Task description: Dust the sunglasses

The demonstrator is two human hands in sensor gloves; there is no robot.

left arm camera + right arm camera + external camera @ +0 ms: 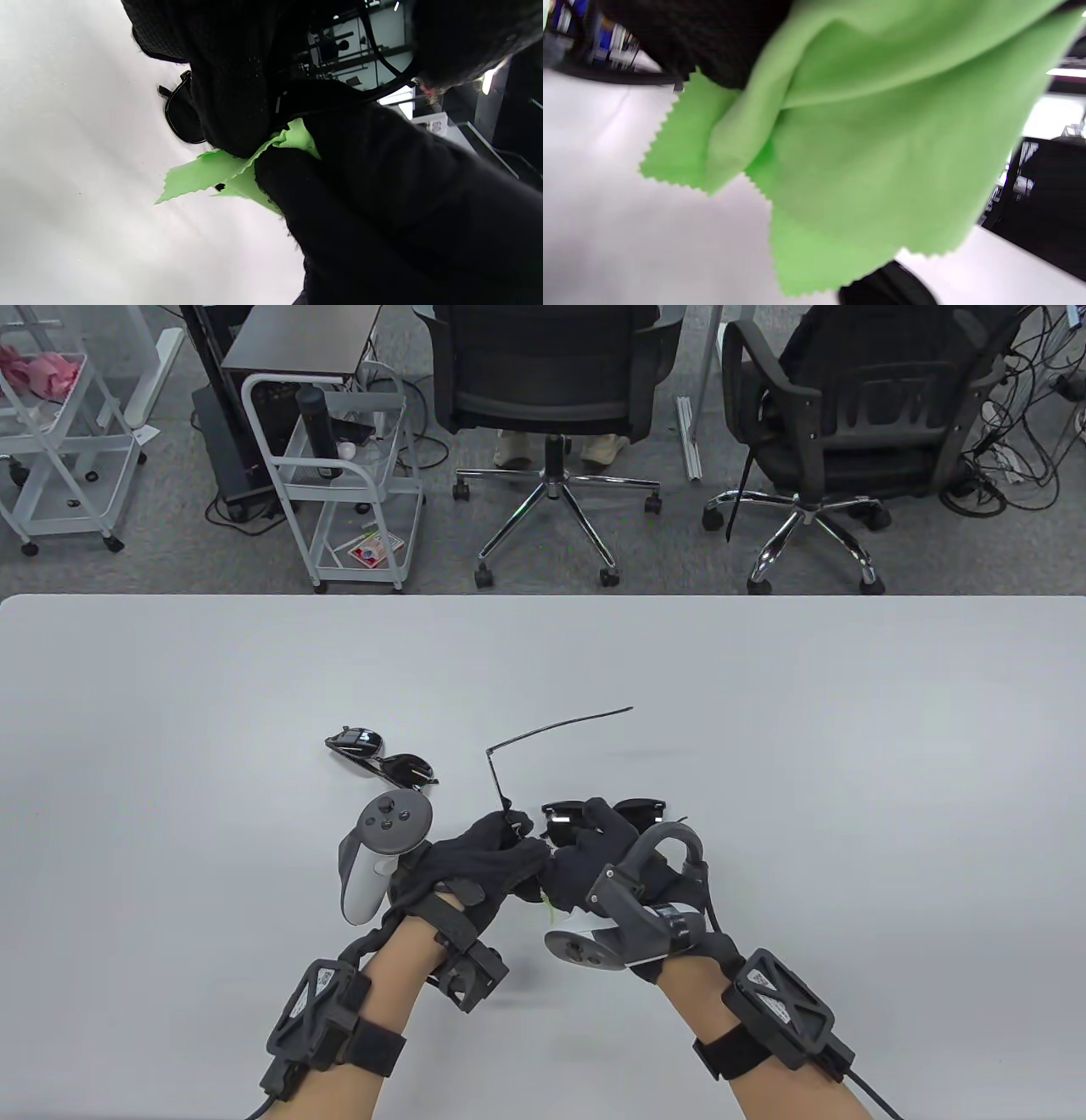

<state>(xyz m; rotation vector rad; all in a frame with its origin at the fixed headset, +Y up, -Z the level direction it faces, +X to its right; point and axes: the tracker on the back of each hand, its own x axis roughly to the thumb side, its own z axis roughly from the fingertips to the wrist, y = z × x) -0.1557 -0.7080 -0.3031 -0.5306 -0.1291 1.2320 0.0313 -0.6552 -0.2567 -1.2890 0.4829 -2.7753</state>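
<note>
Black-framed sunglasses (594,814) are held up just above the white table (764,712), between the two gloved hands near the table's front edge. Their dark lenses show beyond the right hand's knuckles, and one thin temple arm (556,728) is unfolded, rising from the left fingertips and reaching out over the table toward the far side. The left hand (475,857) pinches the frame at the hinge, its fingers curled tight around it. The right hand (594,857) is curled against the near lens, its fingers clenched on a green cloth (865,140); from the table view only a sliver of green peeks out beneath the two hands. In the left wrist view the cloth (237,169) is squeezed between the gloved fingers (237,84) of both hands, its zigzag-cut edge hanging free over the table, right beside the frame. In the right wrist view the cloth fills most of the picture, draping down from the glove; exactly where it meets the lens is hidden.

A second pair of sunglasses (382,759) lies folded on the table, to the left of the held pair and a little farther from the person, just beyond the tracker (377,848) on the left hand. Beyond the table's far edge stand two black office chairs (551,390) and a white wire trolley (348,483).
</note>
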